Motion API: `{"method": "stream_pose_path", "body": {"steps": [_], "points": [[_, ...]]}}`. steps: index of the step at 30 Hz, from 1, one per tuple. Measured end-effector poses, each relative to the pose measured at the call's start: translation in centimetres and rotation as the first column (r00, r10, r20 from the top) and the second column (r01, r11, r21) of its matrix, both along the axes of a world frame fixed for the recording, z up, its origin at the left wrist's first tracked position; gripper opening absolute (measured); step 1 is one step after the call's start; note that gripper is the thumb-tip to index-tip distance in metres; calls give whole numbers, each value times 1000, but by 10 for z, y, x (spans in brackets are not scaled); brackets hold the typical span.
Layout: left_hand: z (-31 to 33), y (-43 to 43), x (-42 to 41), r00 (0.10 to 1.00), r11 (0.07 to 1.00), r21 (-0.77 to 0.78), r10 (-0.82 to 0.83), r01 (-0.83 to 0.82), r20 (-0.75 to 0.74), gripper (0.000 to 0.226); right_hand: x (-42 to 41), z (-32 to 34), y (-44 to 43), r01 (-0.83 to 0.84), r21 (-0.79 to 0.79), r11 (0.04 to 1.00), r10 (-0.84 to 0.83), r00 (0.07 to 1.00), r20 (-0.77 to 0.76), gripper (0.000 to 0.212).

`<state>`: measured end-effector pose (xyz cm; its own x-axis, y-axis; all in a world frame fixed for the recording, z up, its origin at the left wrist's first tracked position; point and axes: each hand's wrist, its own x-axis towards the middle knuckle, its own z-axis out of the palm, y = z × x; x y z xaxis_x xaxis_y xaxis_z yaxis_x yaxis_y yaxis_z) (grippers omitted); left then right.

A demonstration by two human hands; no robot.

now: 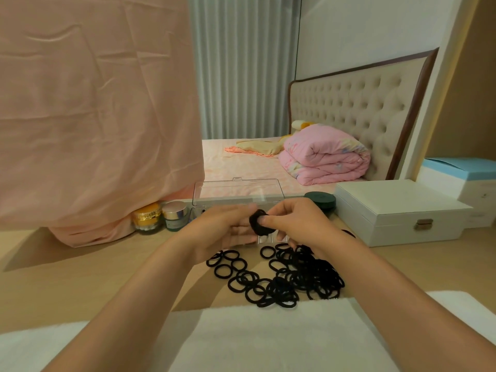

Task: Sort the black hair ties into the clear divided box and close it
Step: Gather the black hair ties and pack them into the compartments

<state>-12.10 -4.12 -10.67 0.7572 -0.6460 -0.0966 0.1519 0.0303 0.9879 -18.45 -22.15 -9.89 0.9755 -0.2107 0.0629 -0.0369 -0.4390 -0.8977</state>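
Hair ties lie heaped on the counter by your wrists, within easy reach. Your right hand pinches a small stack, probably one compartment's worth. Your left hand meets it, too blurred to read its grip. Beyond, the clear box stands open.

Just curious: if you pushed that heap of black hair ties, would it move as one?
Probably not: the loose hair ties overlap and would likely spread. They look soft and light: the right hand pinches a whole bunch.
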Motion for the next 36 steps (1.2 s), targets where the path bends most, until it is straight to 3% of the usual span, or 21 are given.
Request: {"method": "stream_pose_path", "body": {"steps": [3, 6, 9, 12, 15, 18, 22, 25, 28, 32, 36], "points": [[0, -2, 1, 995, 997, 51, 52, -56, 84, 35, 1, 2, -2, 7, -13, 1000, -7, 1000, 16, 23], [2, -3, 3, 994, 998, 40, 41, -45, 96, 34, 2, 5, -11, -100, 129, 987, 108, 993, -53, 44], [8, -5, 6, 984, 998, 64, 11, -22, 175, 30, 0, 9, -20, -255, 325, 911, 295, 952, -79, 31], [14, -10, 10, 964, 991, 117, 29, -61, 265, 28, 4, 9, -24, -217, 405, 888, 256, 966, -44, 20], [17, -17, 15, 920, 975, 186, 38, -119, 389, 36, 9, 5, -26, -161, 458, 874, 205, 977, -48, 21], [14, -22, 21, 868, 962, 223, 25, -156, 496, 29, 14, -1, -26, -85, 460, 884, 121, 991, -49, 19], [-4, -23, 36, 750, 905, 330, -20, -267, 662, 26, 22, -2, -26, 71, 304, 950, -73, 997, -5, 18], [-20, -17, 50, 514, 739, 461, -182, -492, 838, 39, 34, -1, -22, 161, 42, 986, -162, 986, 46, 14], [-29, -13, 57, 508, 686, 540, -279, -488, 815, 48, 52, -4, -16, 162, -296, 941, -144, 986, 83, 11], [-32, -15, 60, 512, 673, 567, -313, -475, 800, 48, 72, 1, -6, 124, -703, 700, -142, 989, 33, 16], [-31, -15, 62, 510, 651, 595, -349, -472, 786, 47, 87, 10, 9, 28, -926, 376, -153, 988, -32, 17]]}}
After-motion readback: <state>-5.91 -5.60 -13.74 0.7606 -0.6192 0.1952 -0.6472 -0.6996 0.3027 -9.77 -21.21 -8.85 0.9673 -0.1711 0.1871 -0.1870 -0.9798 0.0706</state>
